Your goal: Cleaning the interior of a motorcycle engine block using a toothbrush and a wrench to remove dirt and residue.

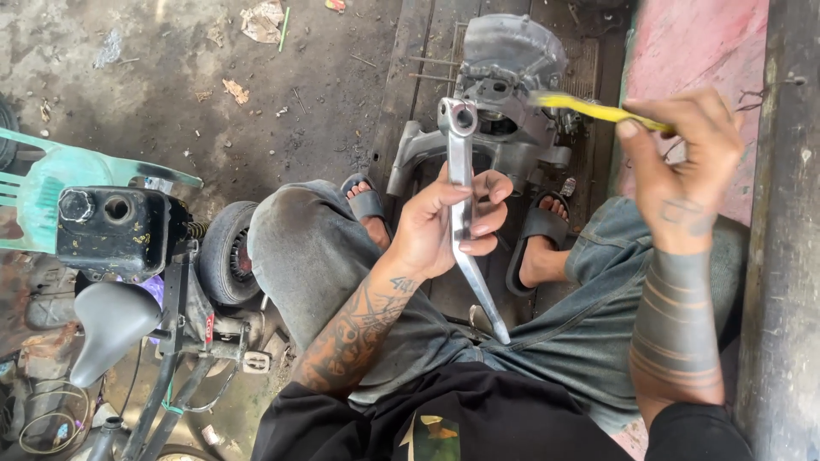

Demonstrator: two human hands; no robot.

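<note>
Scraps of torn paper or card [261, 20] lie on the concrete floor [171, 94] toward its far edge, pale brown and crumpled; a smaller tan scrap [235, 90] lies nearer. A small red sticker [209, 326] sits on the dark frame of the small vehicle [128, 256] at the left edge of the floor; its print is too small to make out.

Left hand [444, 226]: grip pressed together around a long silver metal lever [465, 213], fingers wrapped over the middle of its shaft. The lever stands nearly upright above the knees, ringed end up, tapered end down toward the lap.

Right hand [679, 162]: grip pinching a thin yellow stick [589, 108] between thumb and fingers. The stick is blurred; its far end points toward the ringed top of the lever, whether touching it cannot be told.

A grey engine block [504, 94] rests on the floor just beyond the sandalled feet [538, 230], behind the lever.
</note>
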